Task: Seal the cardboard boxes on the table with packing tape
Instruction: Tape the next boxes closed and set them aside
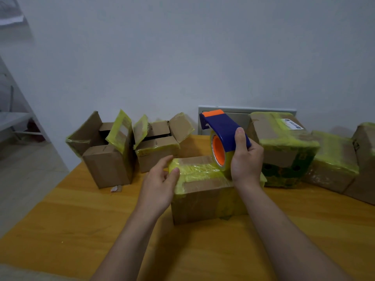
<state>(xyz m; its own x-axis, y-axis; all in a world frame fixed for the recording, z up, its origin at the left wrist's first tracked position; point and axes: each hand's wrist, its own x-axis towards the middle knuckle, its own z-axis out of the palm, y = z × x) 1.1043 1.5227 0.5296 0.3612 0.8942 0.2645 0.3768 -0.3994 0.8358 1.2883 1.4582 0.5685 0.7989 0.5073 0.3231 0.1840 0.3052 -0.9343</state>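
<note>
A cardboard box [203, 197] stands in the middle of the wooden table [71, 220], its closed top covered in yellowish tape. My right hand [246, 159] grips a blue tape dispenser [223, 128] with an orange core, held at the box's top right edge. My left hand [160, 183] rests against the box's top left corner, thumb and fingers relaxed on the taped edge. Two boxes with open flaps, one at far left [105, 159] and one beside it [158, 147], stand at the back left.
Taped boxes line the back right: one with a label [284, 147], another [332, 161] and a third at the frame edge [365, 159]. A small paper scrap [116, 188] lies by the left box. A grey wall panel [243, 112] sits behind. Floor lies left of the table.
</note>
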